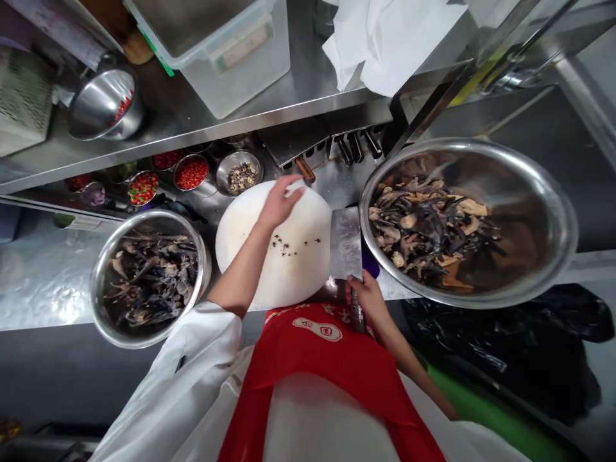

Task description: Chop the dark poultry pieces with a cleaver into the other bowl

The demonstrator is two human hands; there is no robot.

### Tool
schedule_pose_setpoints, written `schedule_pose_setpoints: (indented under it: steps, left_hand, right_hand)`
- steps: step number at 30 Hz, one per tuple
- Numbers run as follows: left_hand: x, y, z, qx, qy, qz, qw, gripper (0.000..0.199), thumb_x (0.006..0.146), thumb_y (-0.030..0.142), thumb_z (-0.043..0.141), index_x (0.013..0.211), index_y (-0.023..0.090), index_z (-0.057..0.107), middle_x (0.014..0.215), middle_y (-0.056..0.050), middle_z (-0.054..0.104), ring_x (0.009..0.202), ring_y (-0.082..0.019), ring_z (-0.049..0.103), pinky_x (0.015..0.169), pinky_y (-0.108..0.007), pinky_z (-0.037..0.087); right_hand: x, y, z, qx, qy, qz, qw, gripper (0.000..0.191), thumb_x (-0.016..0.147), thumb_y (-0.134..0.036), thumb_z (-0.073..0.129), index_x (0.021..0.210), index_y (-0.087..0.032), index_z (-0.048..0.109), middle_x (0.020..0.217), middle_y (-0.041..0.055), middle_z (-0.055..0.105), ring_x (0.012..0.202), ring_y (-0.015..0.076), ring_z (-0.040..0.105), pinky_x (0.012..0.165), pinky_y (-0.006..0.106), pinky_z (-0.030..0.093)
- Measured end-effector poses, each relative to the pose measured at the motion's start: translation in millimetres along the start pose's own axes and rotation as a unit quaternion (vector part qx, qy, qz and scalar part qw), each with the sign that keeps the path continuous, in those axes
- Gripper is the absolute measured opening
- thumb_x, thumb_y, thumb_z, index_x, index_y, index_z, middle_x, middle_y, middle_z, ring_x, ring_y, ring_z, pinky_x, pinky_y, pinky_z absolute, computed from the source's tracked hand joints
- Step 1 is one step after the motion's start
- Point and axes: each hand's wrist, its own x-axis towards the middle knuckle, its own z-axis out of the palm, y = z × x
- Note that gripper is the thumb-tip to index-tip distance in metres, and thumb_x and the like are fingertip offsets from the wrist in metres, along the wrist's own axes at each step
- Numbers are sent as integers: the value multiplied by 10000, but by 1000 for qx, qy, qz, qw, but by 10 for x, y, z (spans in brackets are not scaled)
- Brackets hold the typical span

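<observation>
Gripping a rectangular steel cleaver (345, 244), the right hand (366, 296) seems between cuts; another needs the empty left hand (283, 201) steadying something.

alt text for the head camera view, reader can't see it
A person's bare right hand holds a broad grey metal cleaver beside a round white cutting board scattered with small dark scraps; the empty left hand is over the board's far part. Shiny round metal bowls of dark, claw-like pieces flank the board.
</observation>
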Motion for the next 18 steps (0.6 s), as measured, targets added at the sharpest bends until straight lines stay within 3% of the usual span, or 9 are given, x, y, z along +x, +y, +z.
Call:
schedule_pose_setpoints:
  steps: [2, 4, 5, 7, 10, 12, 14, 18]
  left_hand:
    - [-211, -445, -188, 130, 62, -98, 985, 410, 896, 454, 495, 1186, 179, 589, 1266, -135, 575, 1237, -261, 496, 1082, -448, 358]
    - [-543, -826, -308, 259, 80, -199, 942, 504, 880, 483, 504, 1255, 151, 562, 1389, -180, 485, 1345, -324, 380, 1128, -525, 253]
    - [-730, -957, -329, 298, 65, -216, 928, 536, 893, 480, 477, 1311, 147, 526, 1453, -184, 417, 1389, -335, 313, 1139, -542, 216]
    - [-1084, -1070, -286, 332, 12, -176, 926, 557, 925, 469, 409, 1386, 162, 465, 1527, -151, 316, 1444, -316, 196, 1162, -531, 160]
    - [-1428, -949, -52, 298, -71, -73, 949, 548, 948, 467, 350, 1407, 185, 445, 1536, -105, 313, 1457, -272, 169, 1180, -492, 151]
    - [-1520, -788, 165, 254, -80, -47, 963, 556, 944, 475, 359, 1400, 171, 446, 1520, -115, 343, 1449, -265, 204, 1180, -484, 175]
    - [-1549, -639, 387, 210, -29, -69, 975, 566, 942, 470, 368, 1401, 146, 432, 1501, -143, 369, 1439, -263, 235, 1176, -480, 201]
    - [-1511, -499, 691, 106, 170, -186, 962, 534, 963, 431, 329, 1393, 122, 398, 1494, -177, 355, 1421, -243, 277, 1165, -452, 257]
  right_hand:
    - [50, 43, -69, 1, -15, 21, 1000, 280, 767, -461, 601, 835, -229, 461, 574, -72, 537, 420, 116, 487, 408, 239, 389]
    - [113, 71, -130, -9, -31, 35, 999, 299, 761, -480, 604, 831, -227, 459, 564, -74, 539, 410, 115, 487, 396, 235, 382]
    - [146, 75, -151, -18, -39, 38, 998, 305, 763, -487, 602, 826, -227, 456, 561, -74, 540, 410, 117, 490, 393, 234, 381]
    - [213, 65, -164, -41, -59, 37, 997, 311, 770, -496, 598, 817, -225, 453, 560, -72, 542, 418, 120, 501, 394, 235, 386]
    - [300, 18, -72, -92, -103, 24, 990, 305, 792, -504, 571, 807, -224, 452, 570, -62, 552, 431, 128, 518, 410, 246, 405]
    - [339, -15, 77, -139, -144, 12, 980, 268, 820, -484, 531, 810, -228, 451, 573, -54, 559, 434, 137, 528, 419, 253, 409]
    - [363, -40, 288, -196, -187, 2, 963, 209, 853, -434, 479, 806, -232, 453, 569, -45, 566, 434, 143, 531, 431, 259, 408]
    - [423, -101, 789, -301, -232, -49, 924, 149, 863, -312, 468, 740, -232, 440, 564, -20, 575, 485, 144, 541, 514, 268, 428]
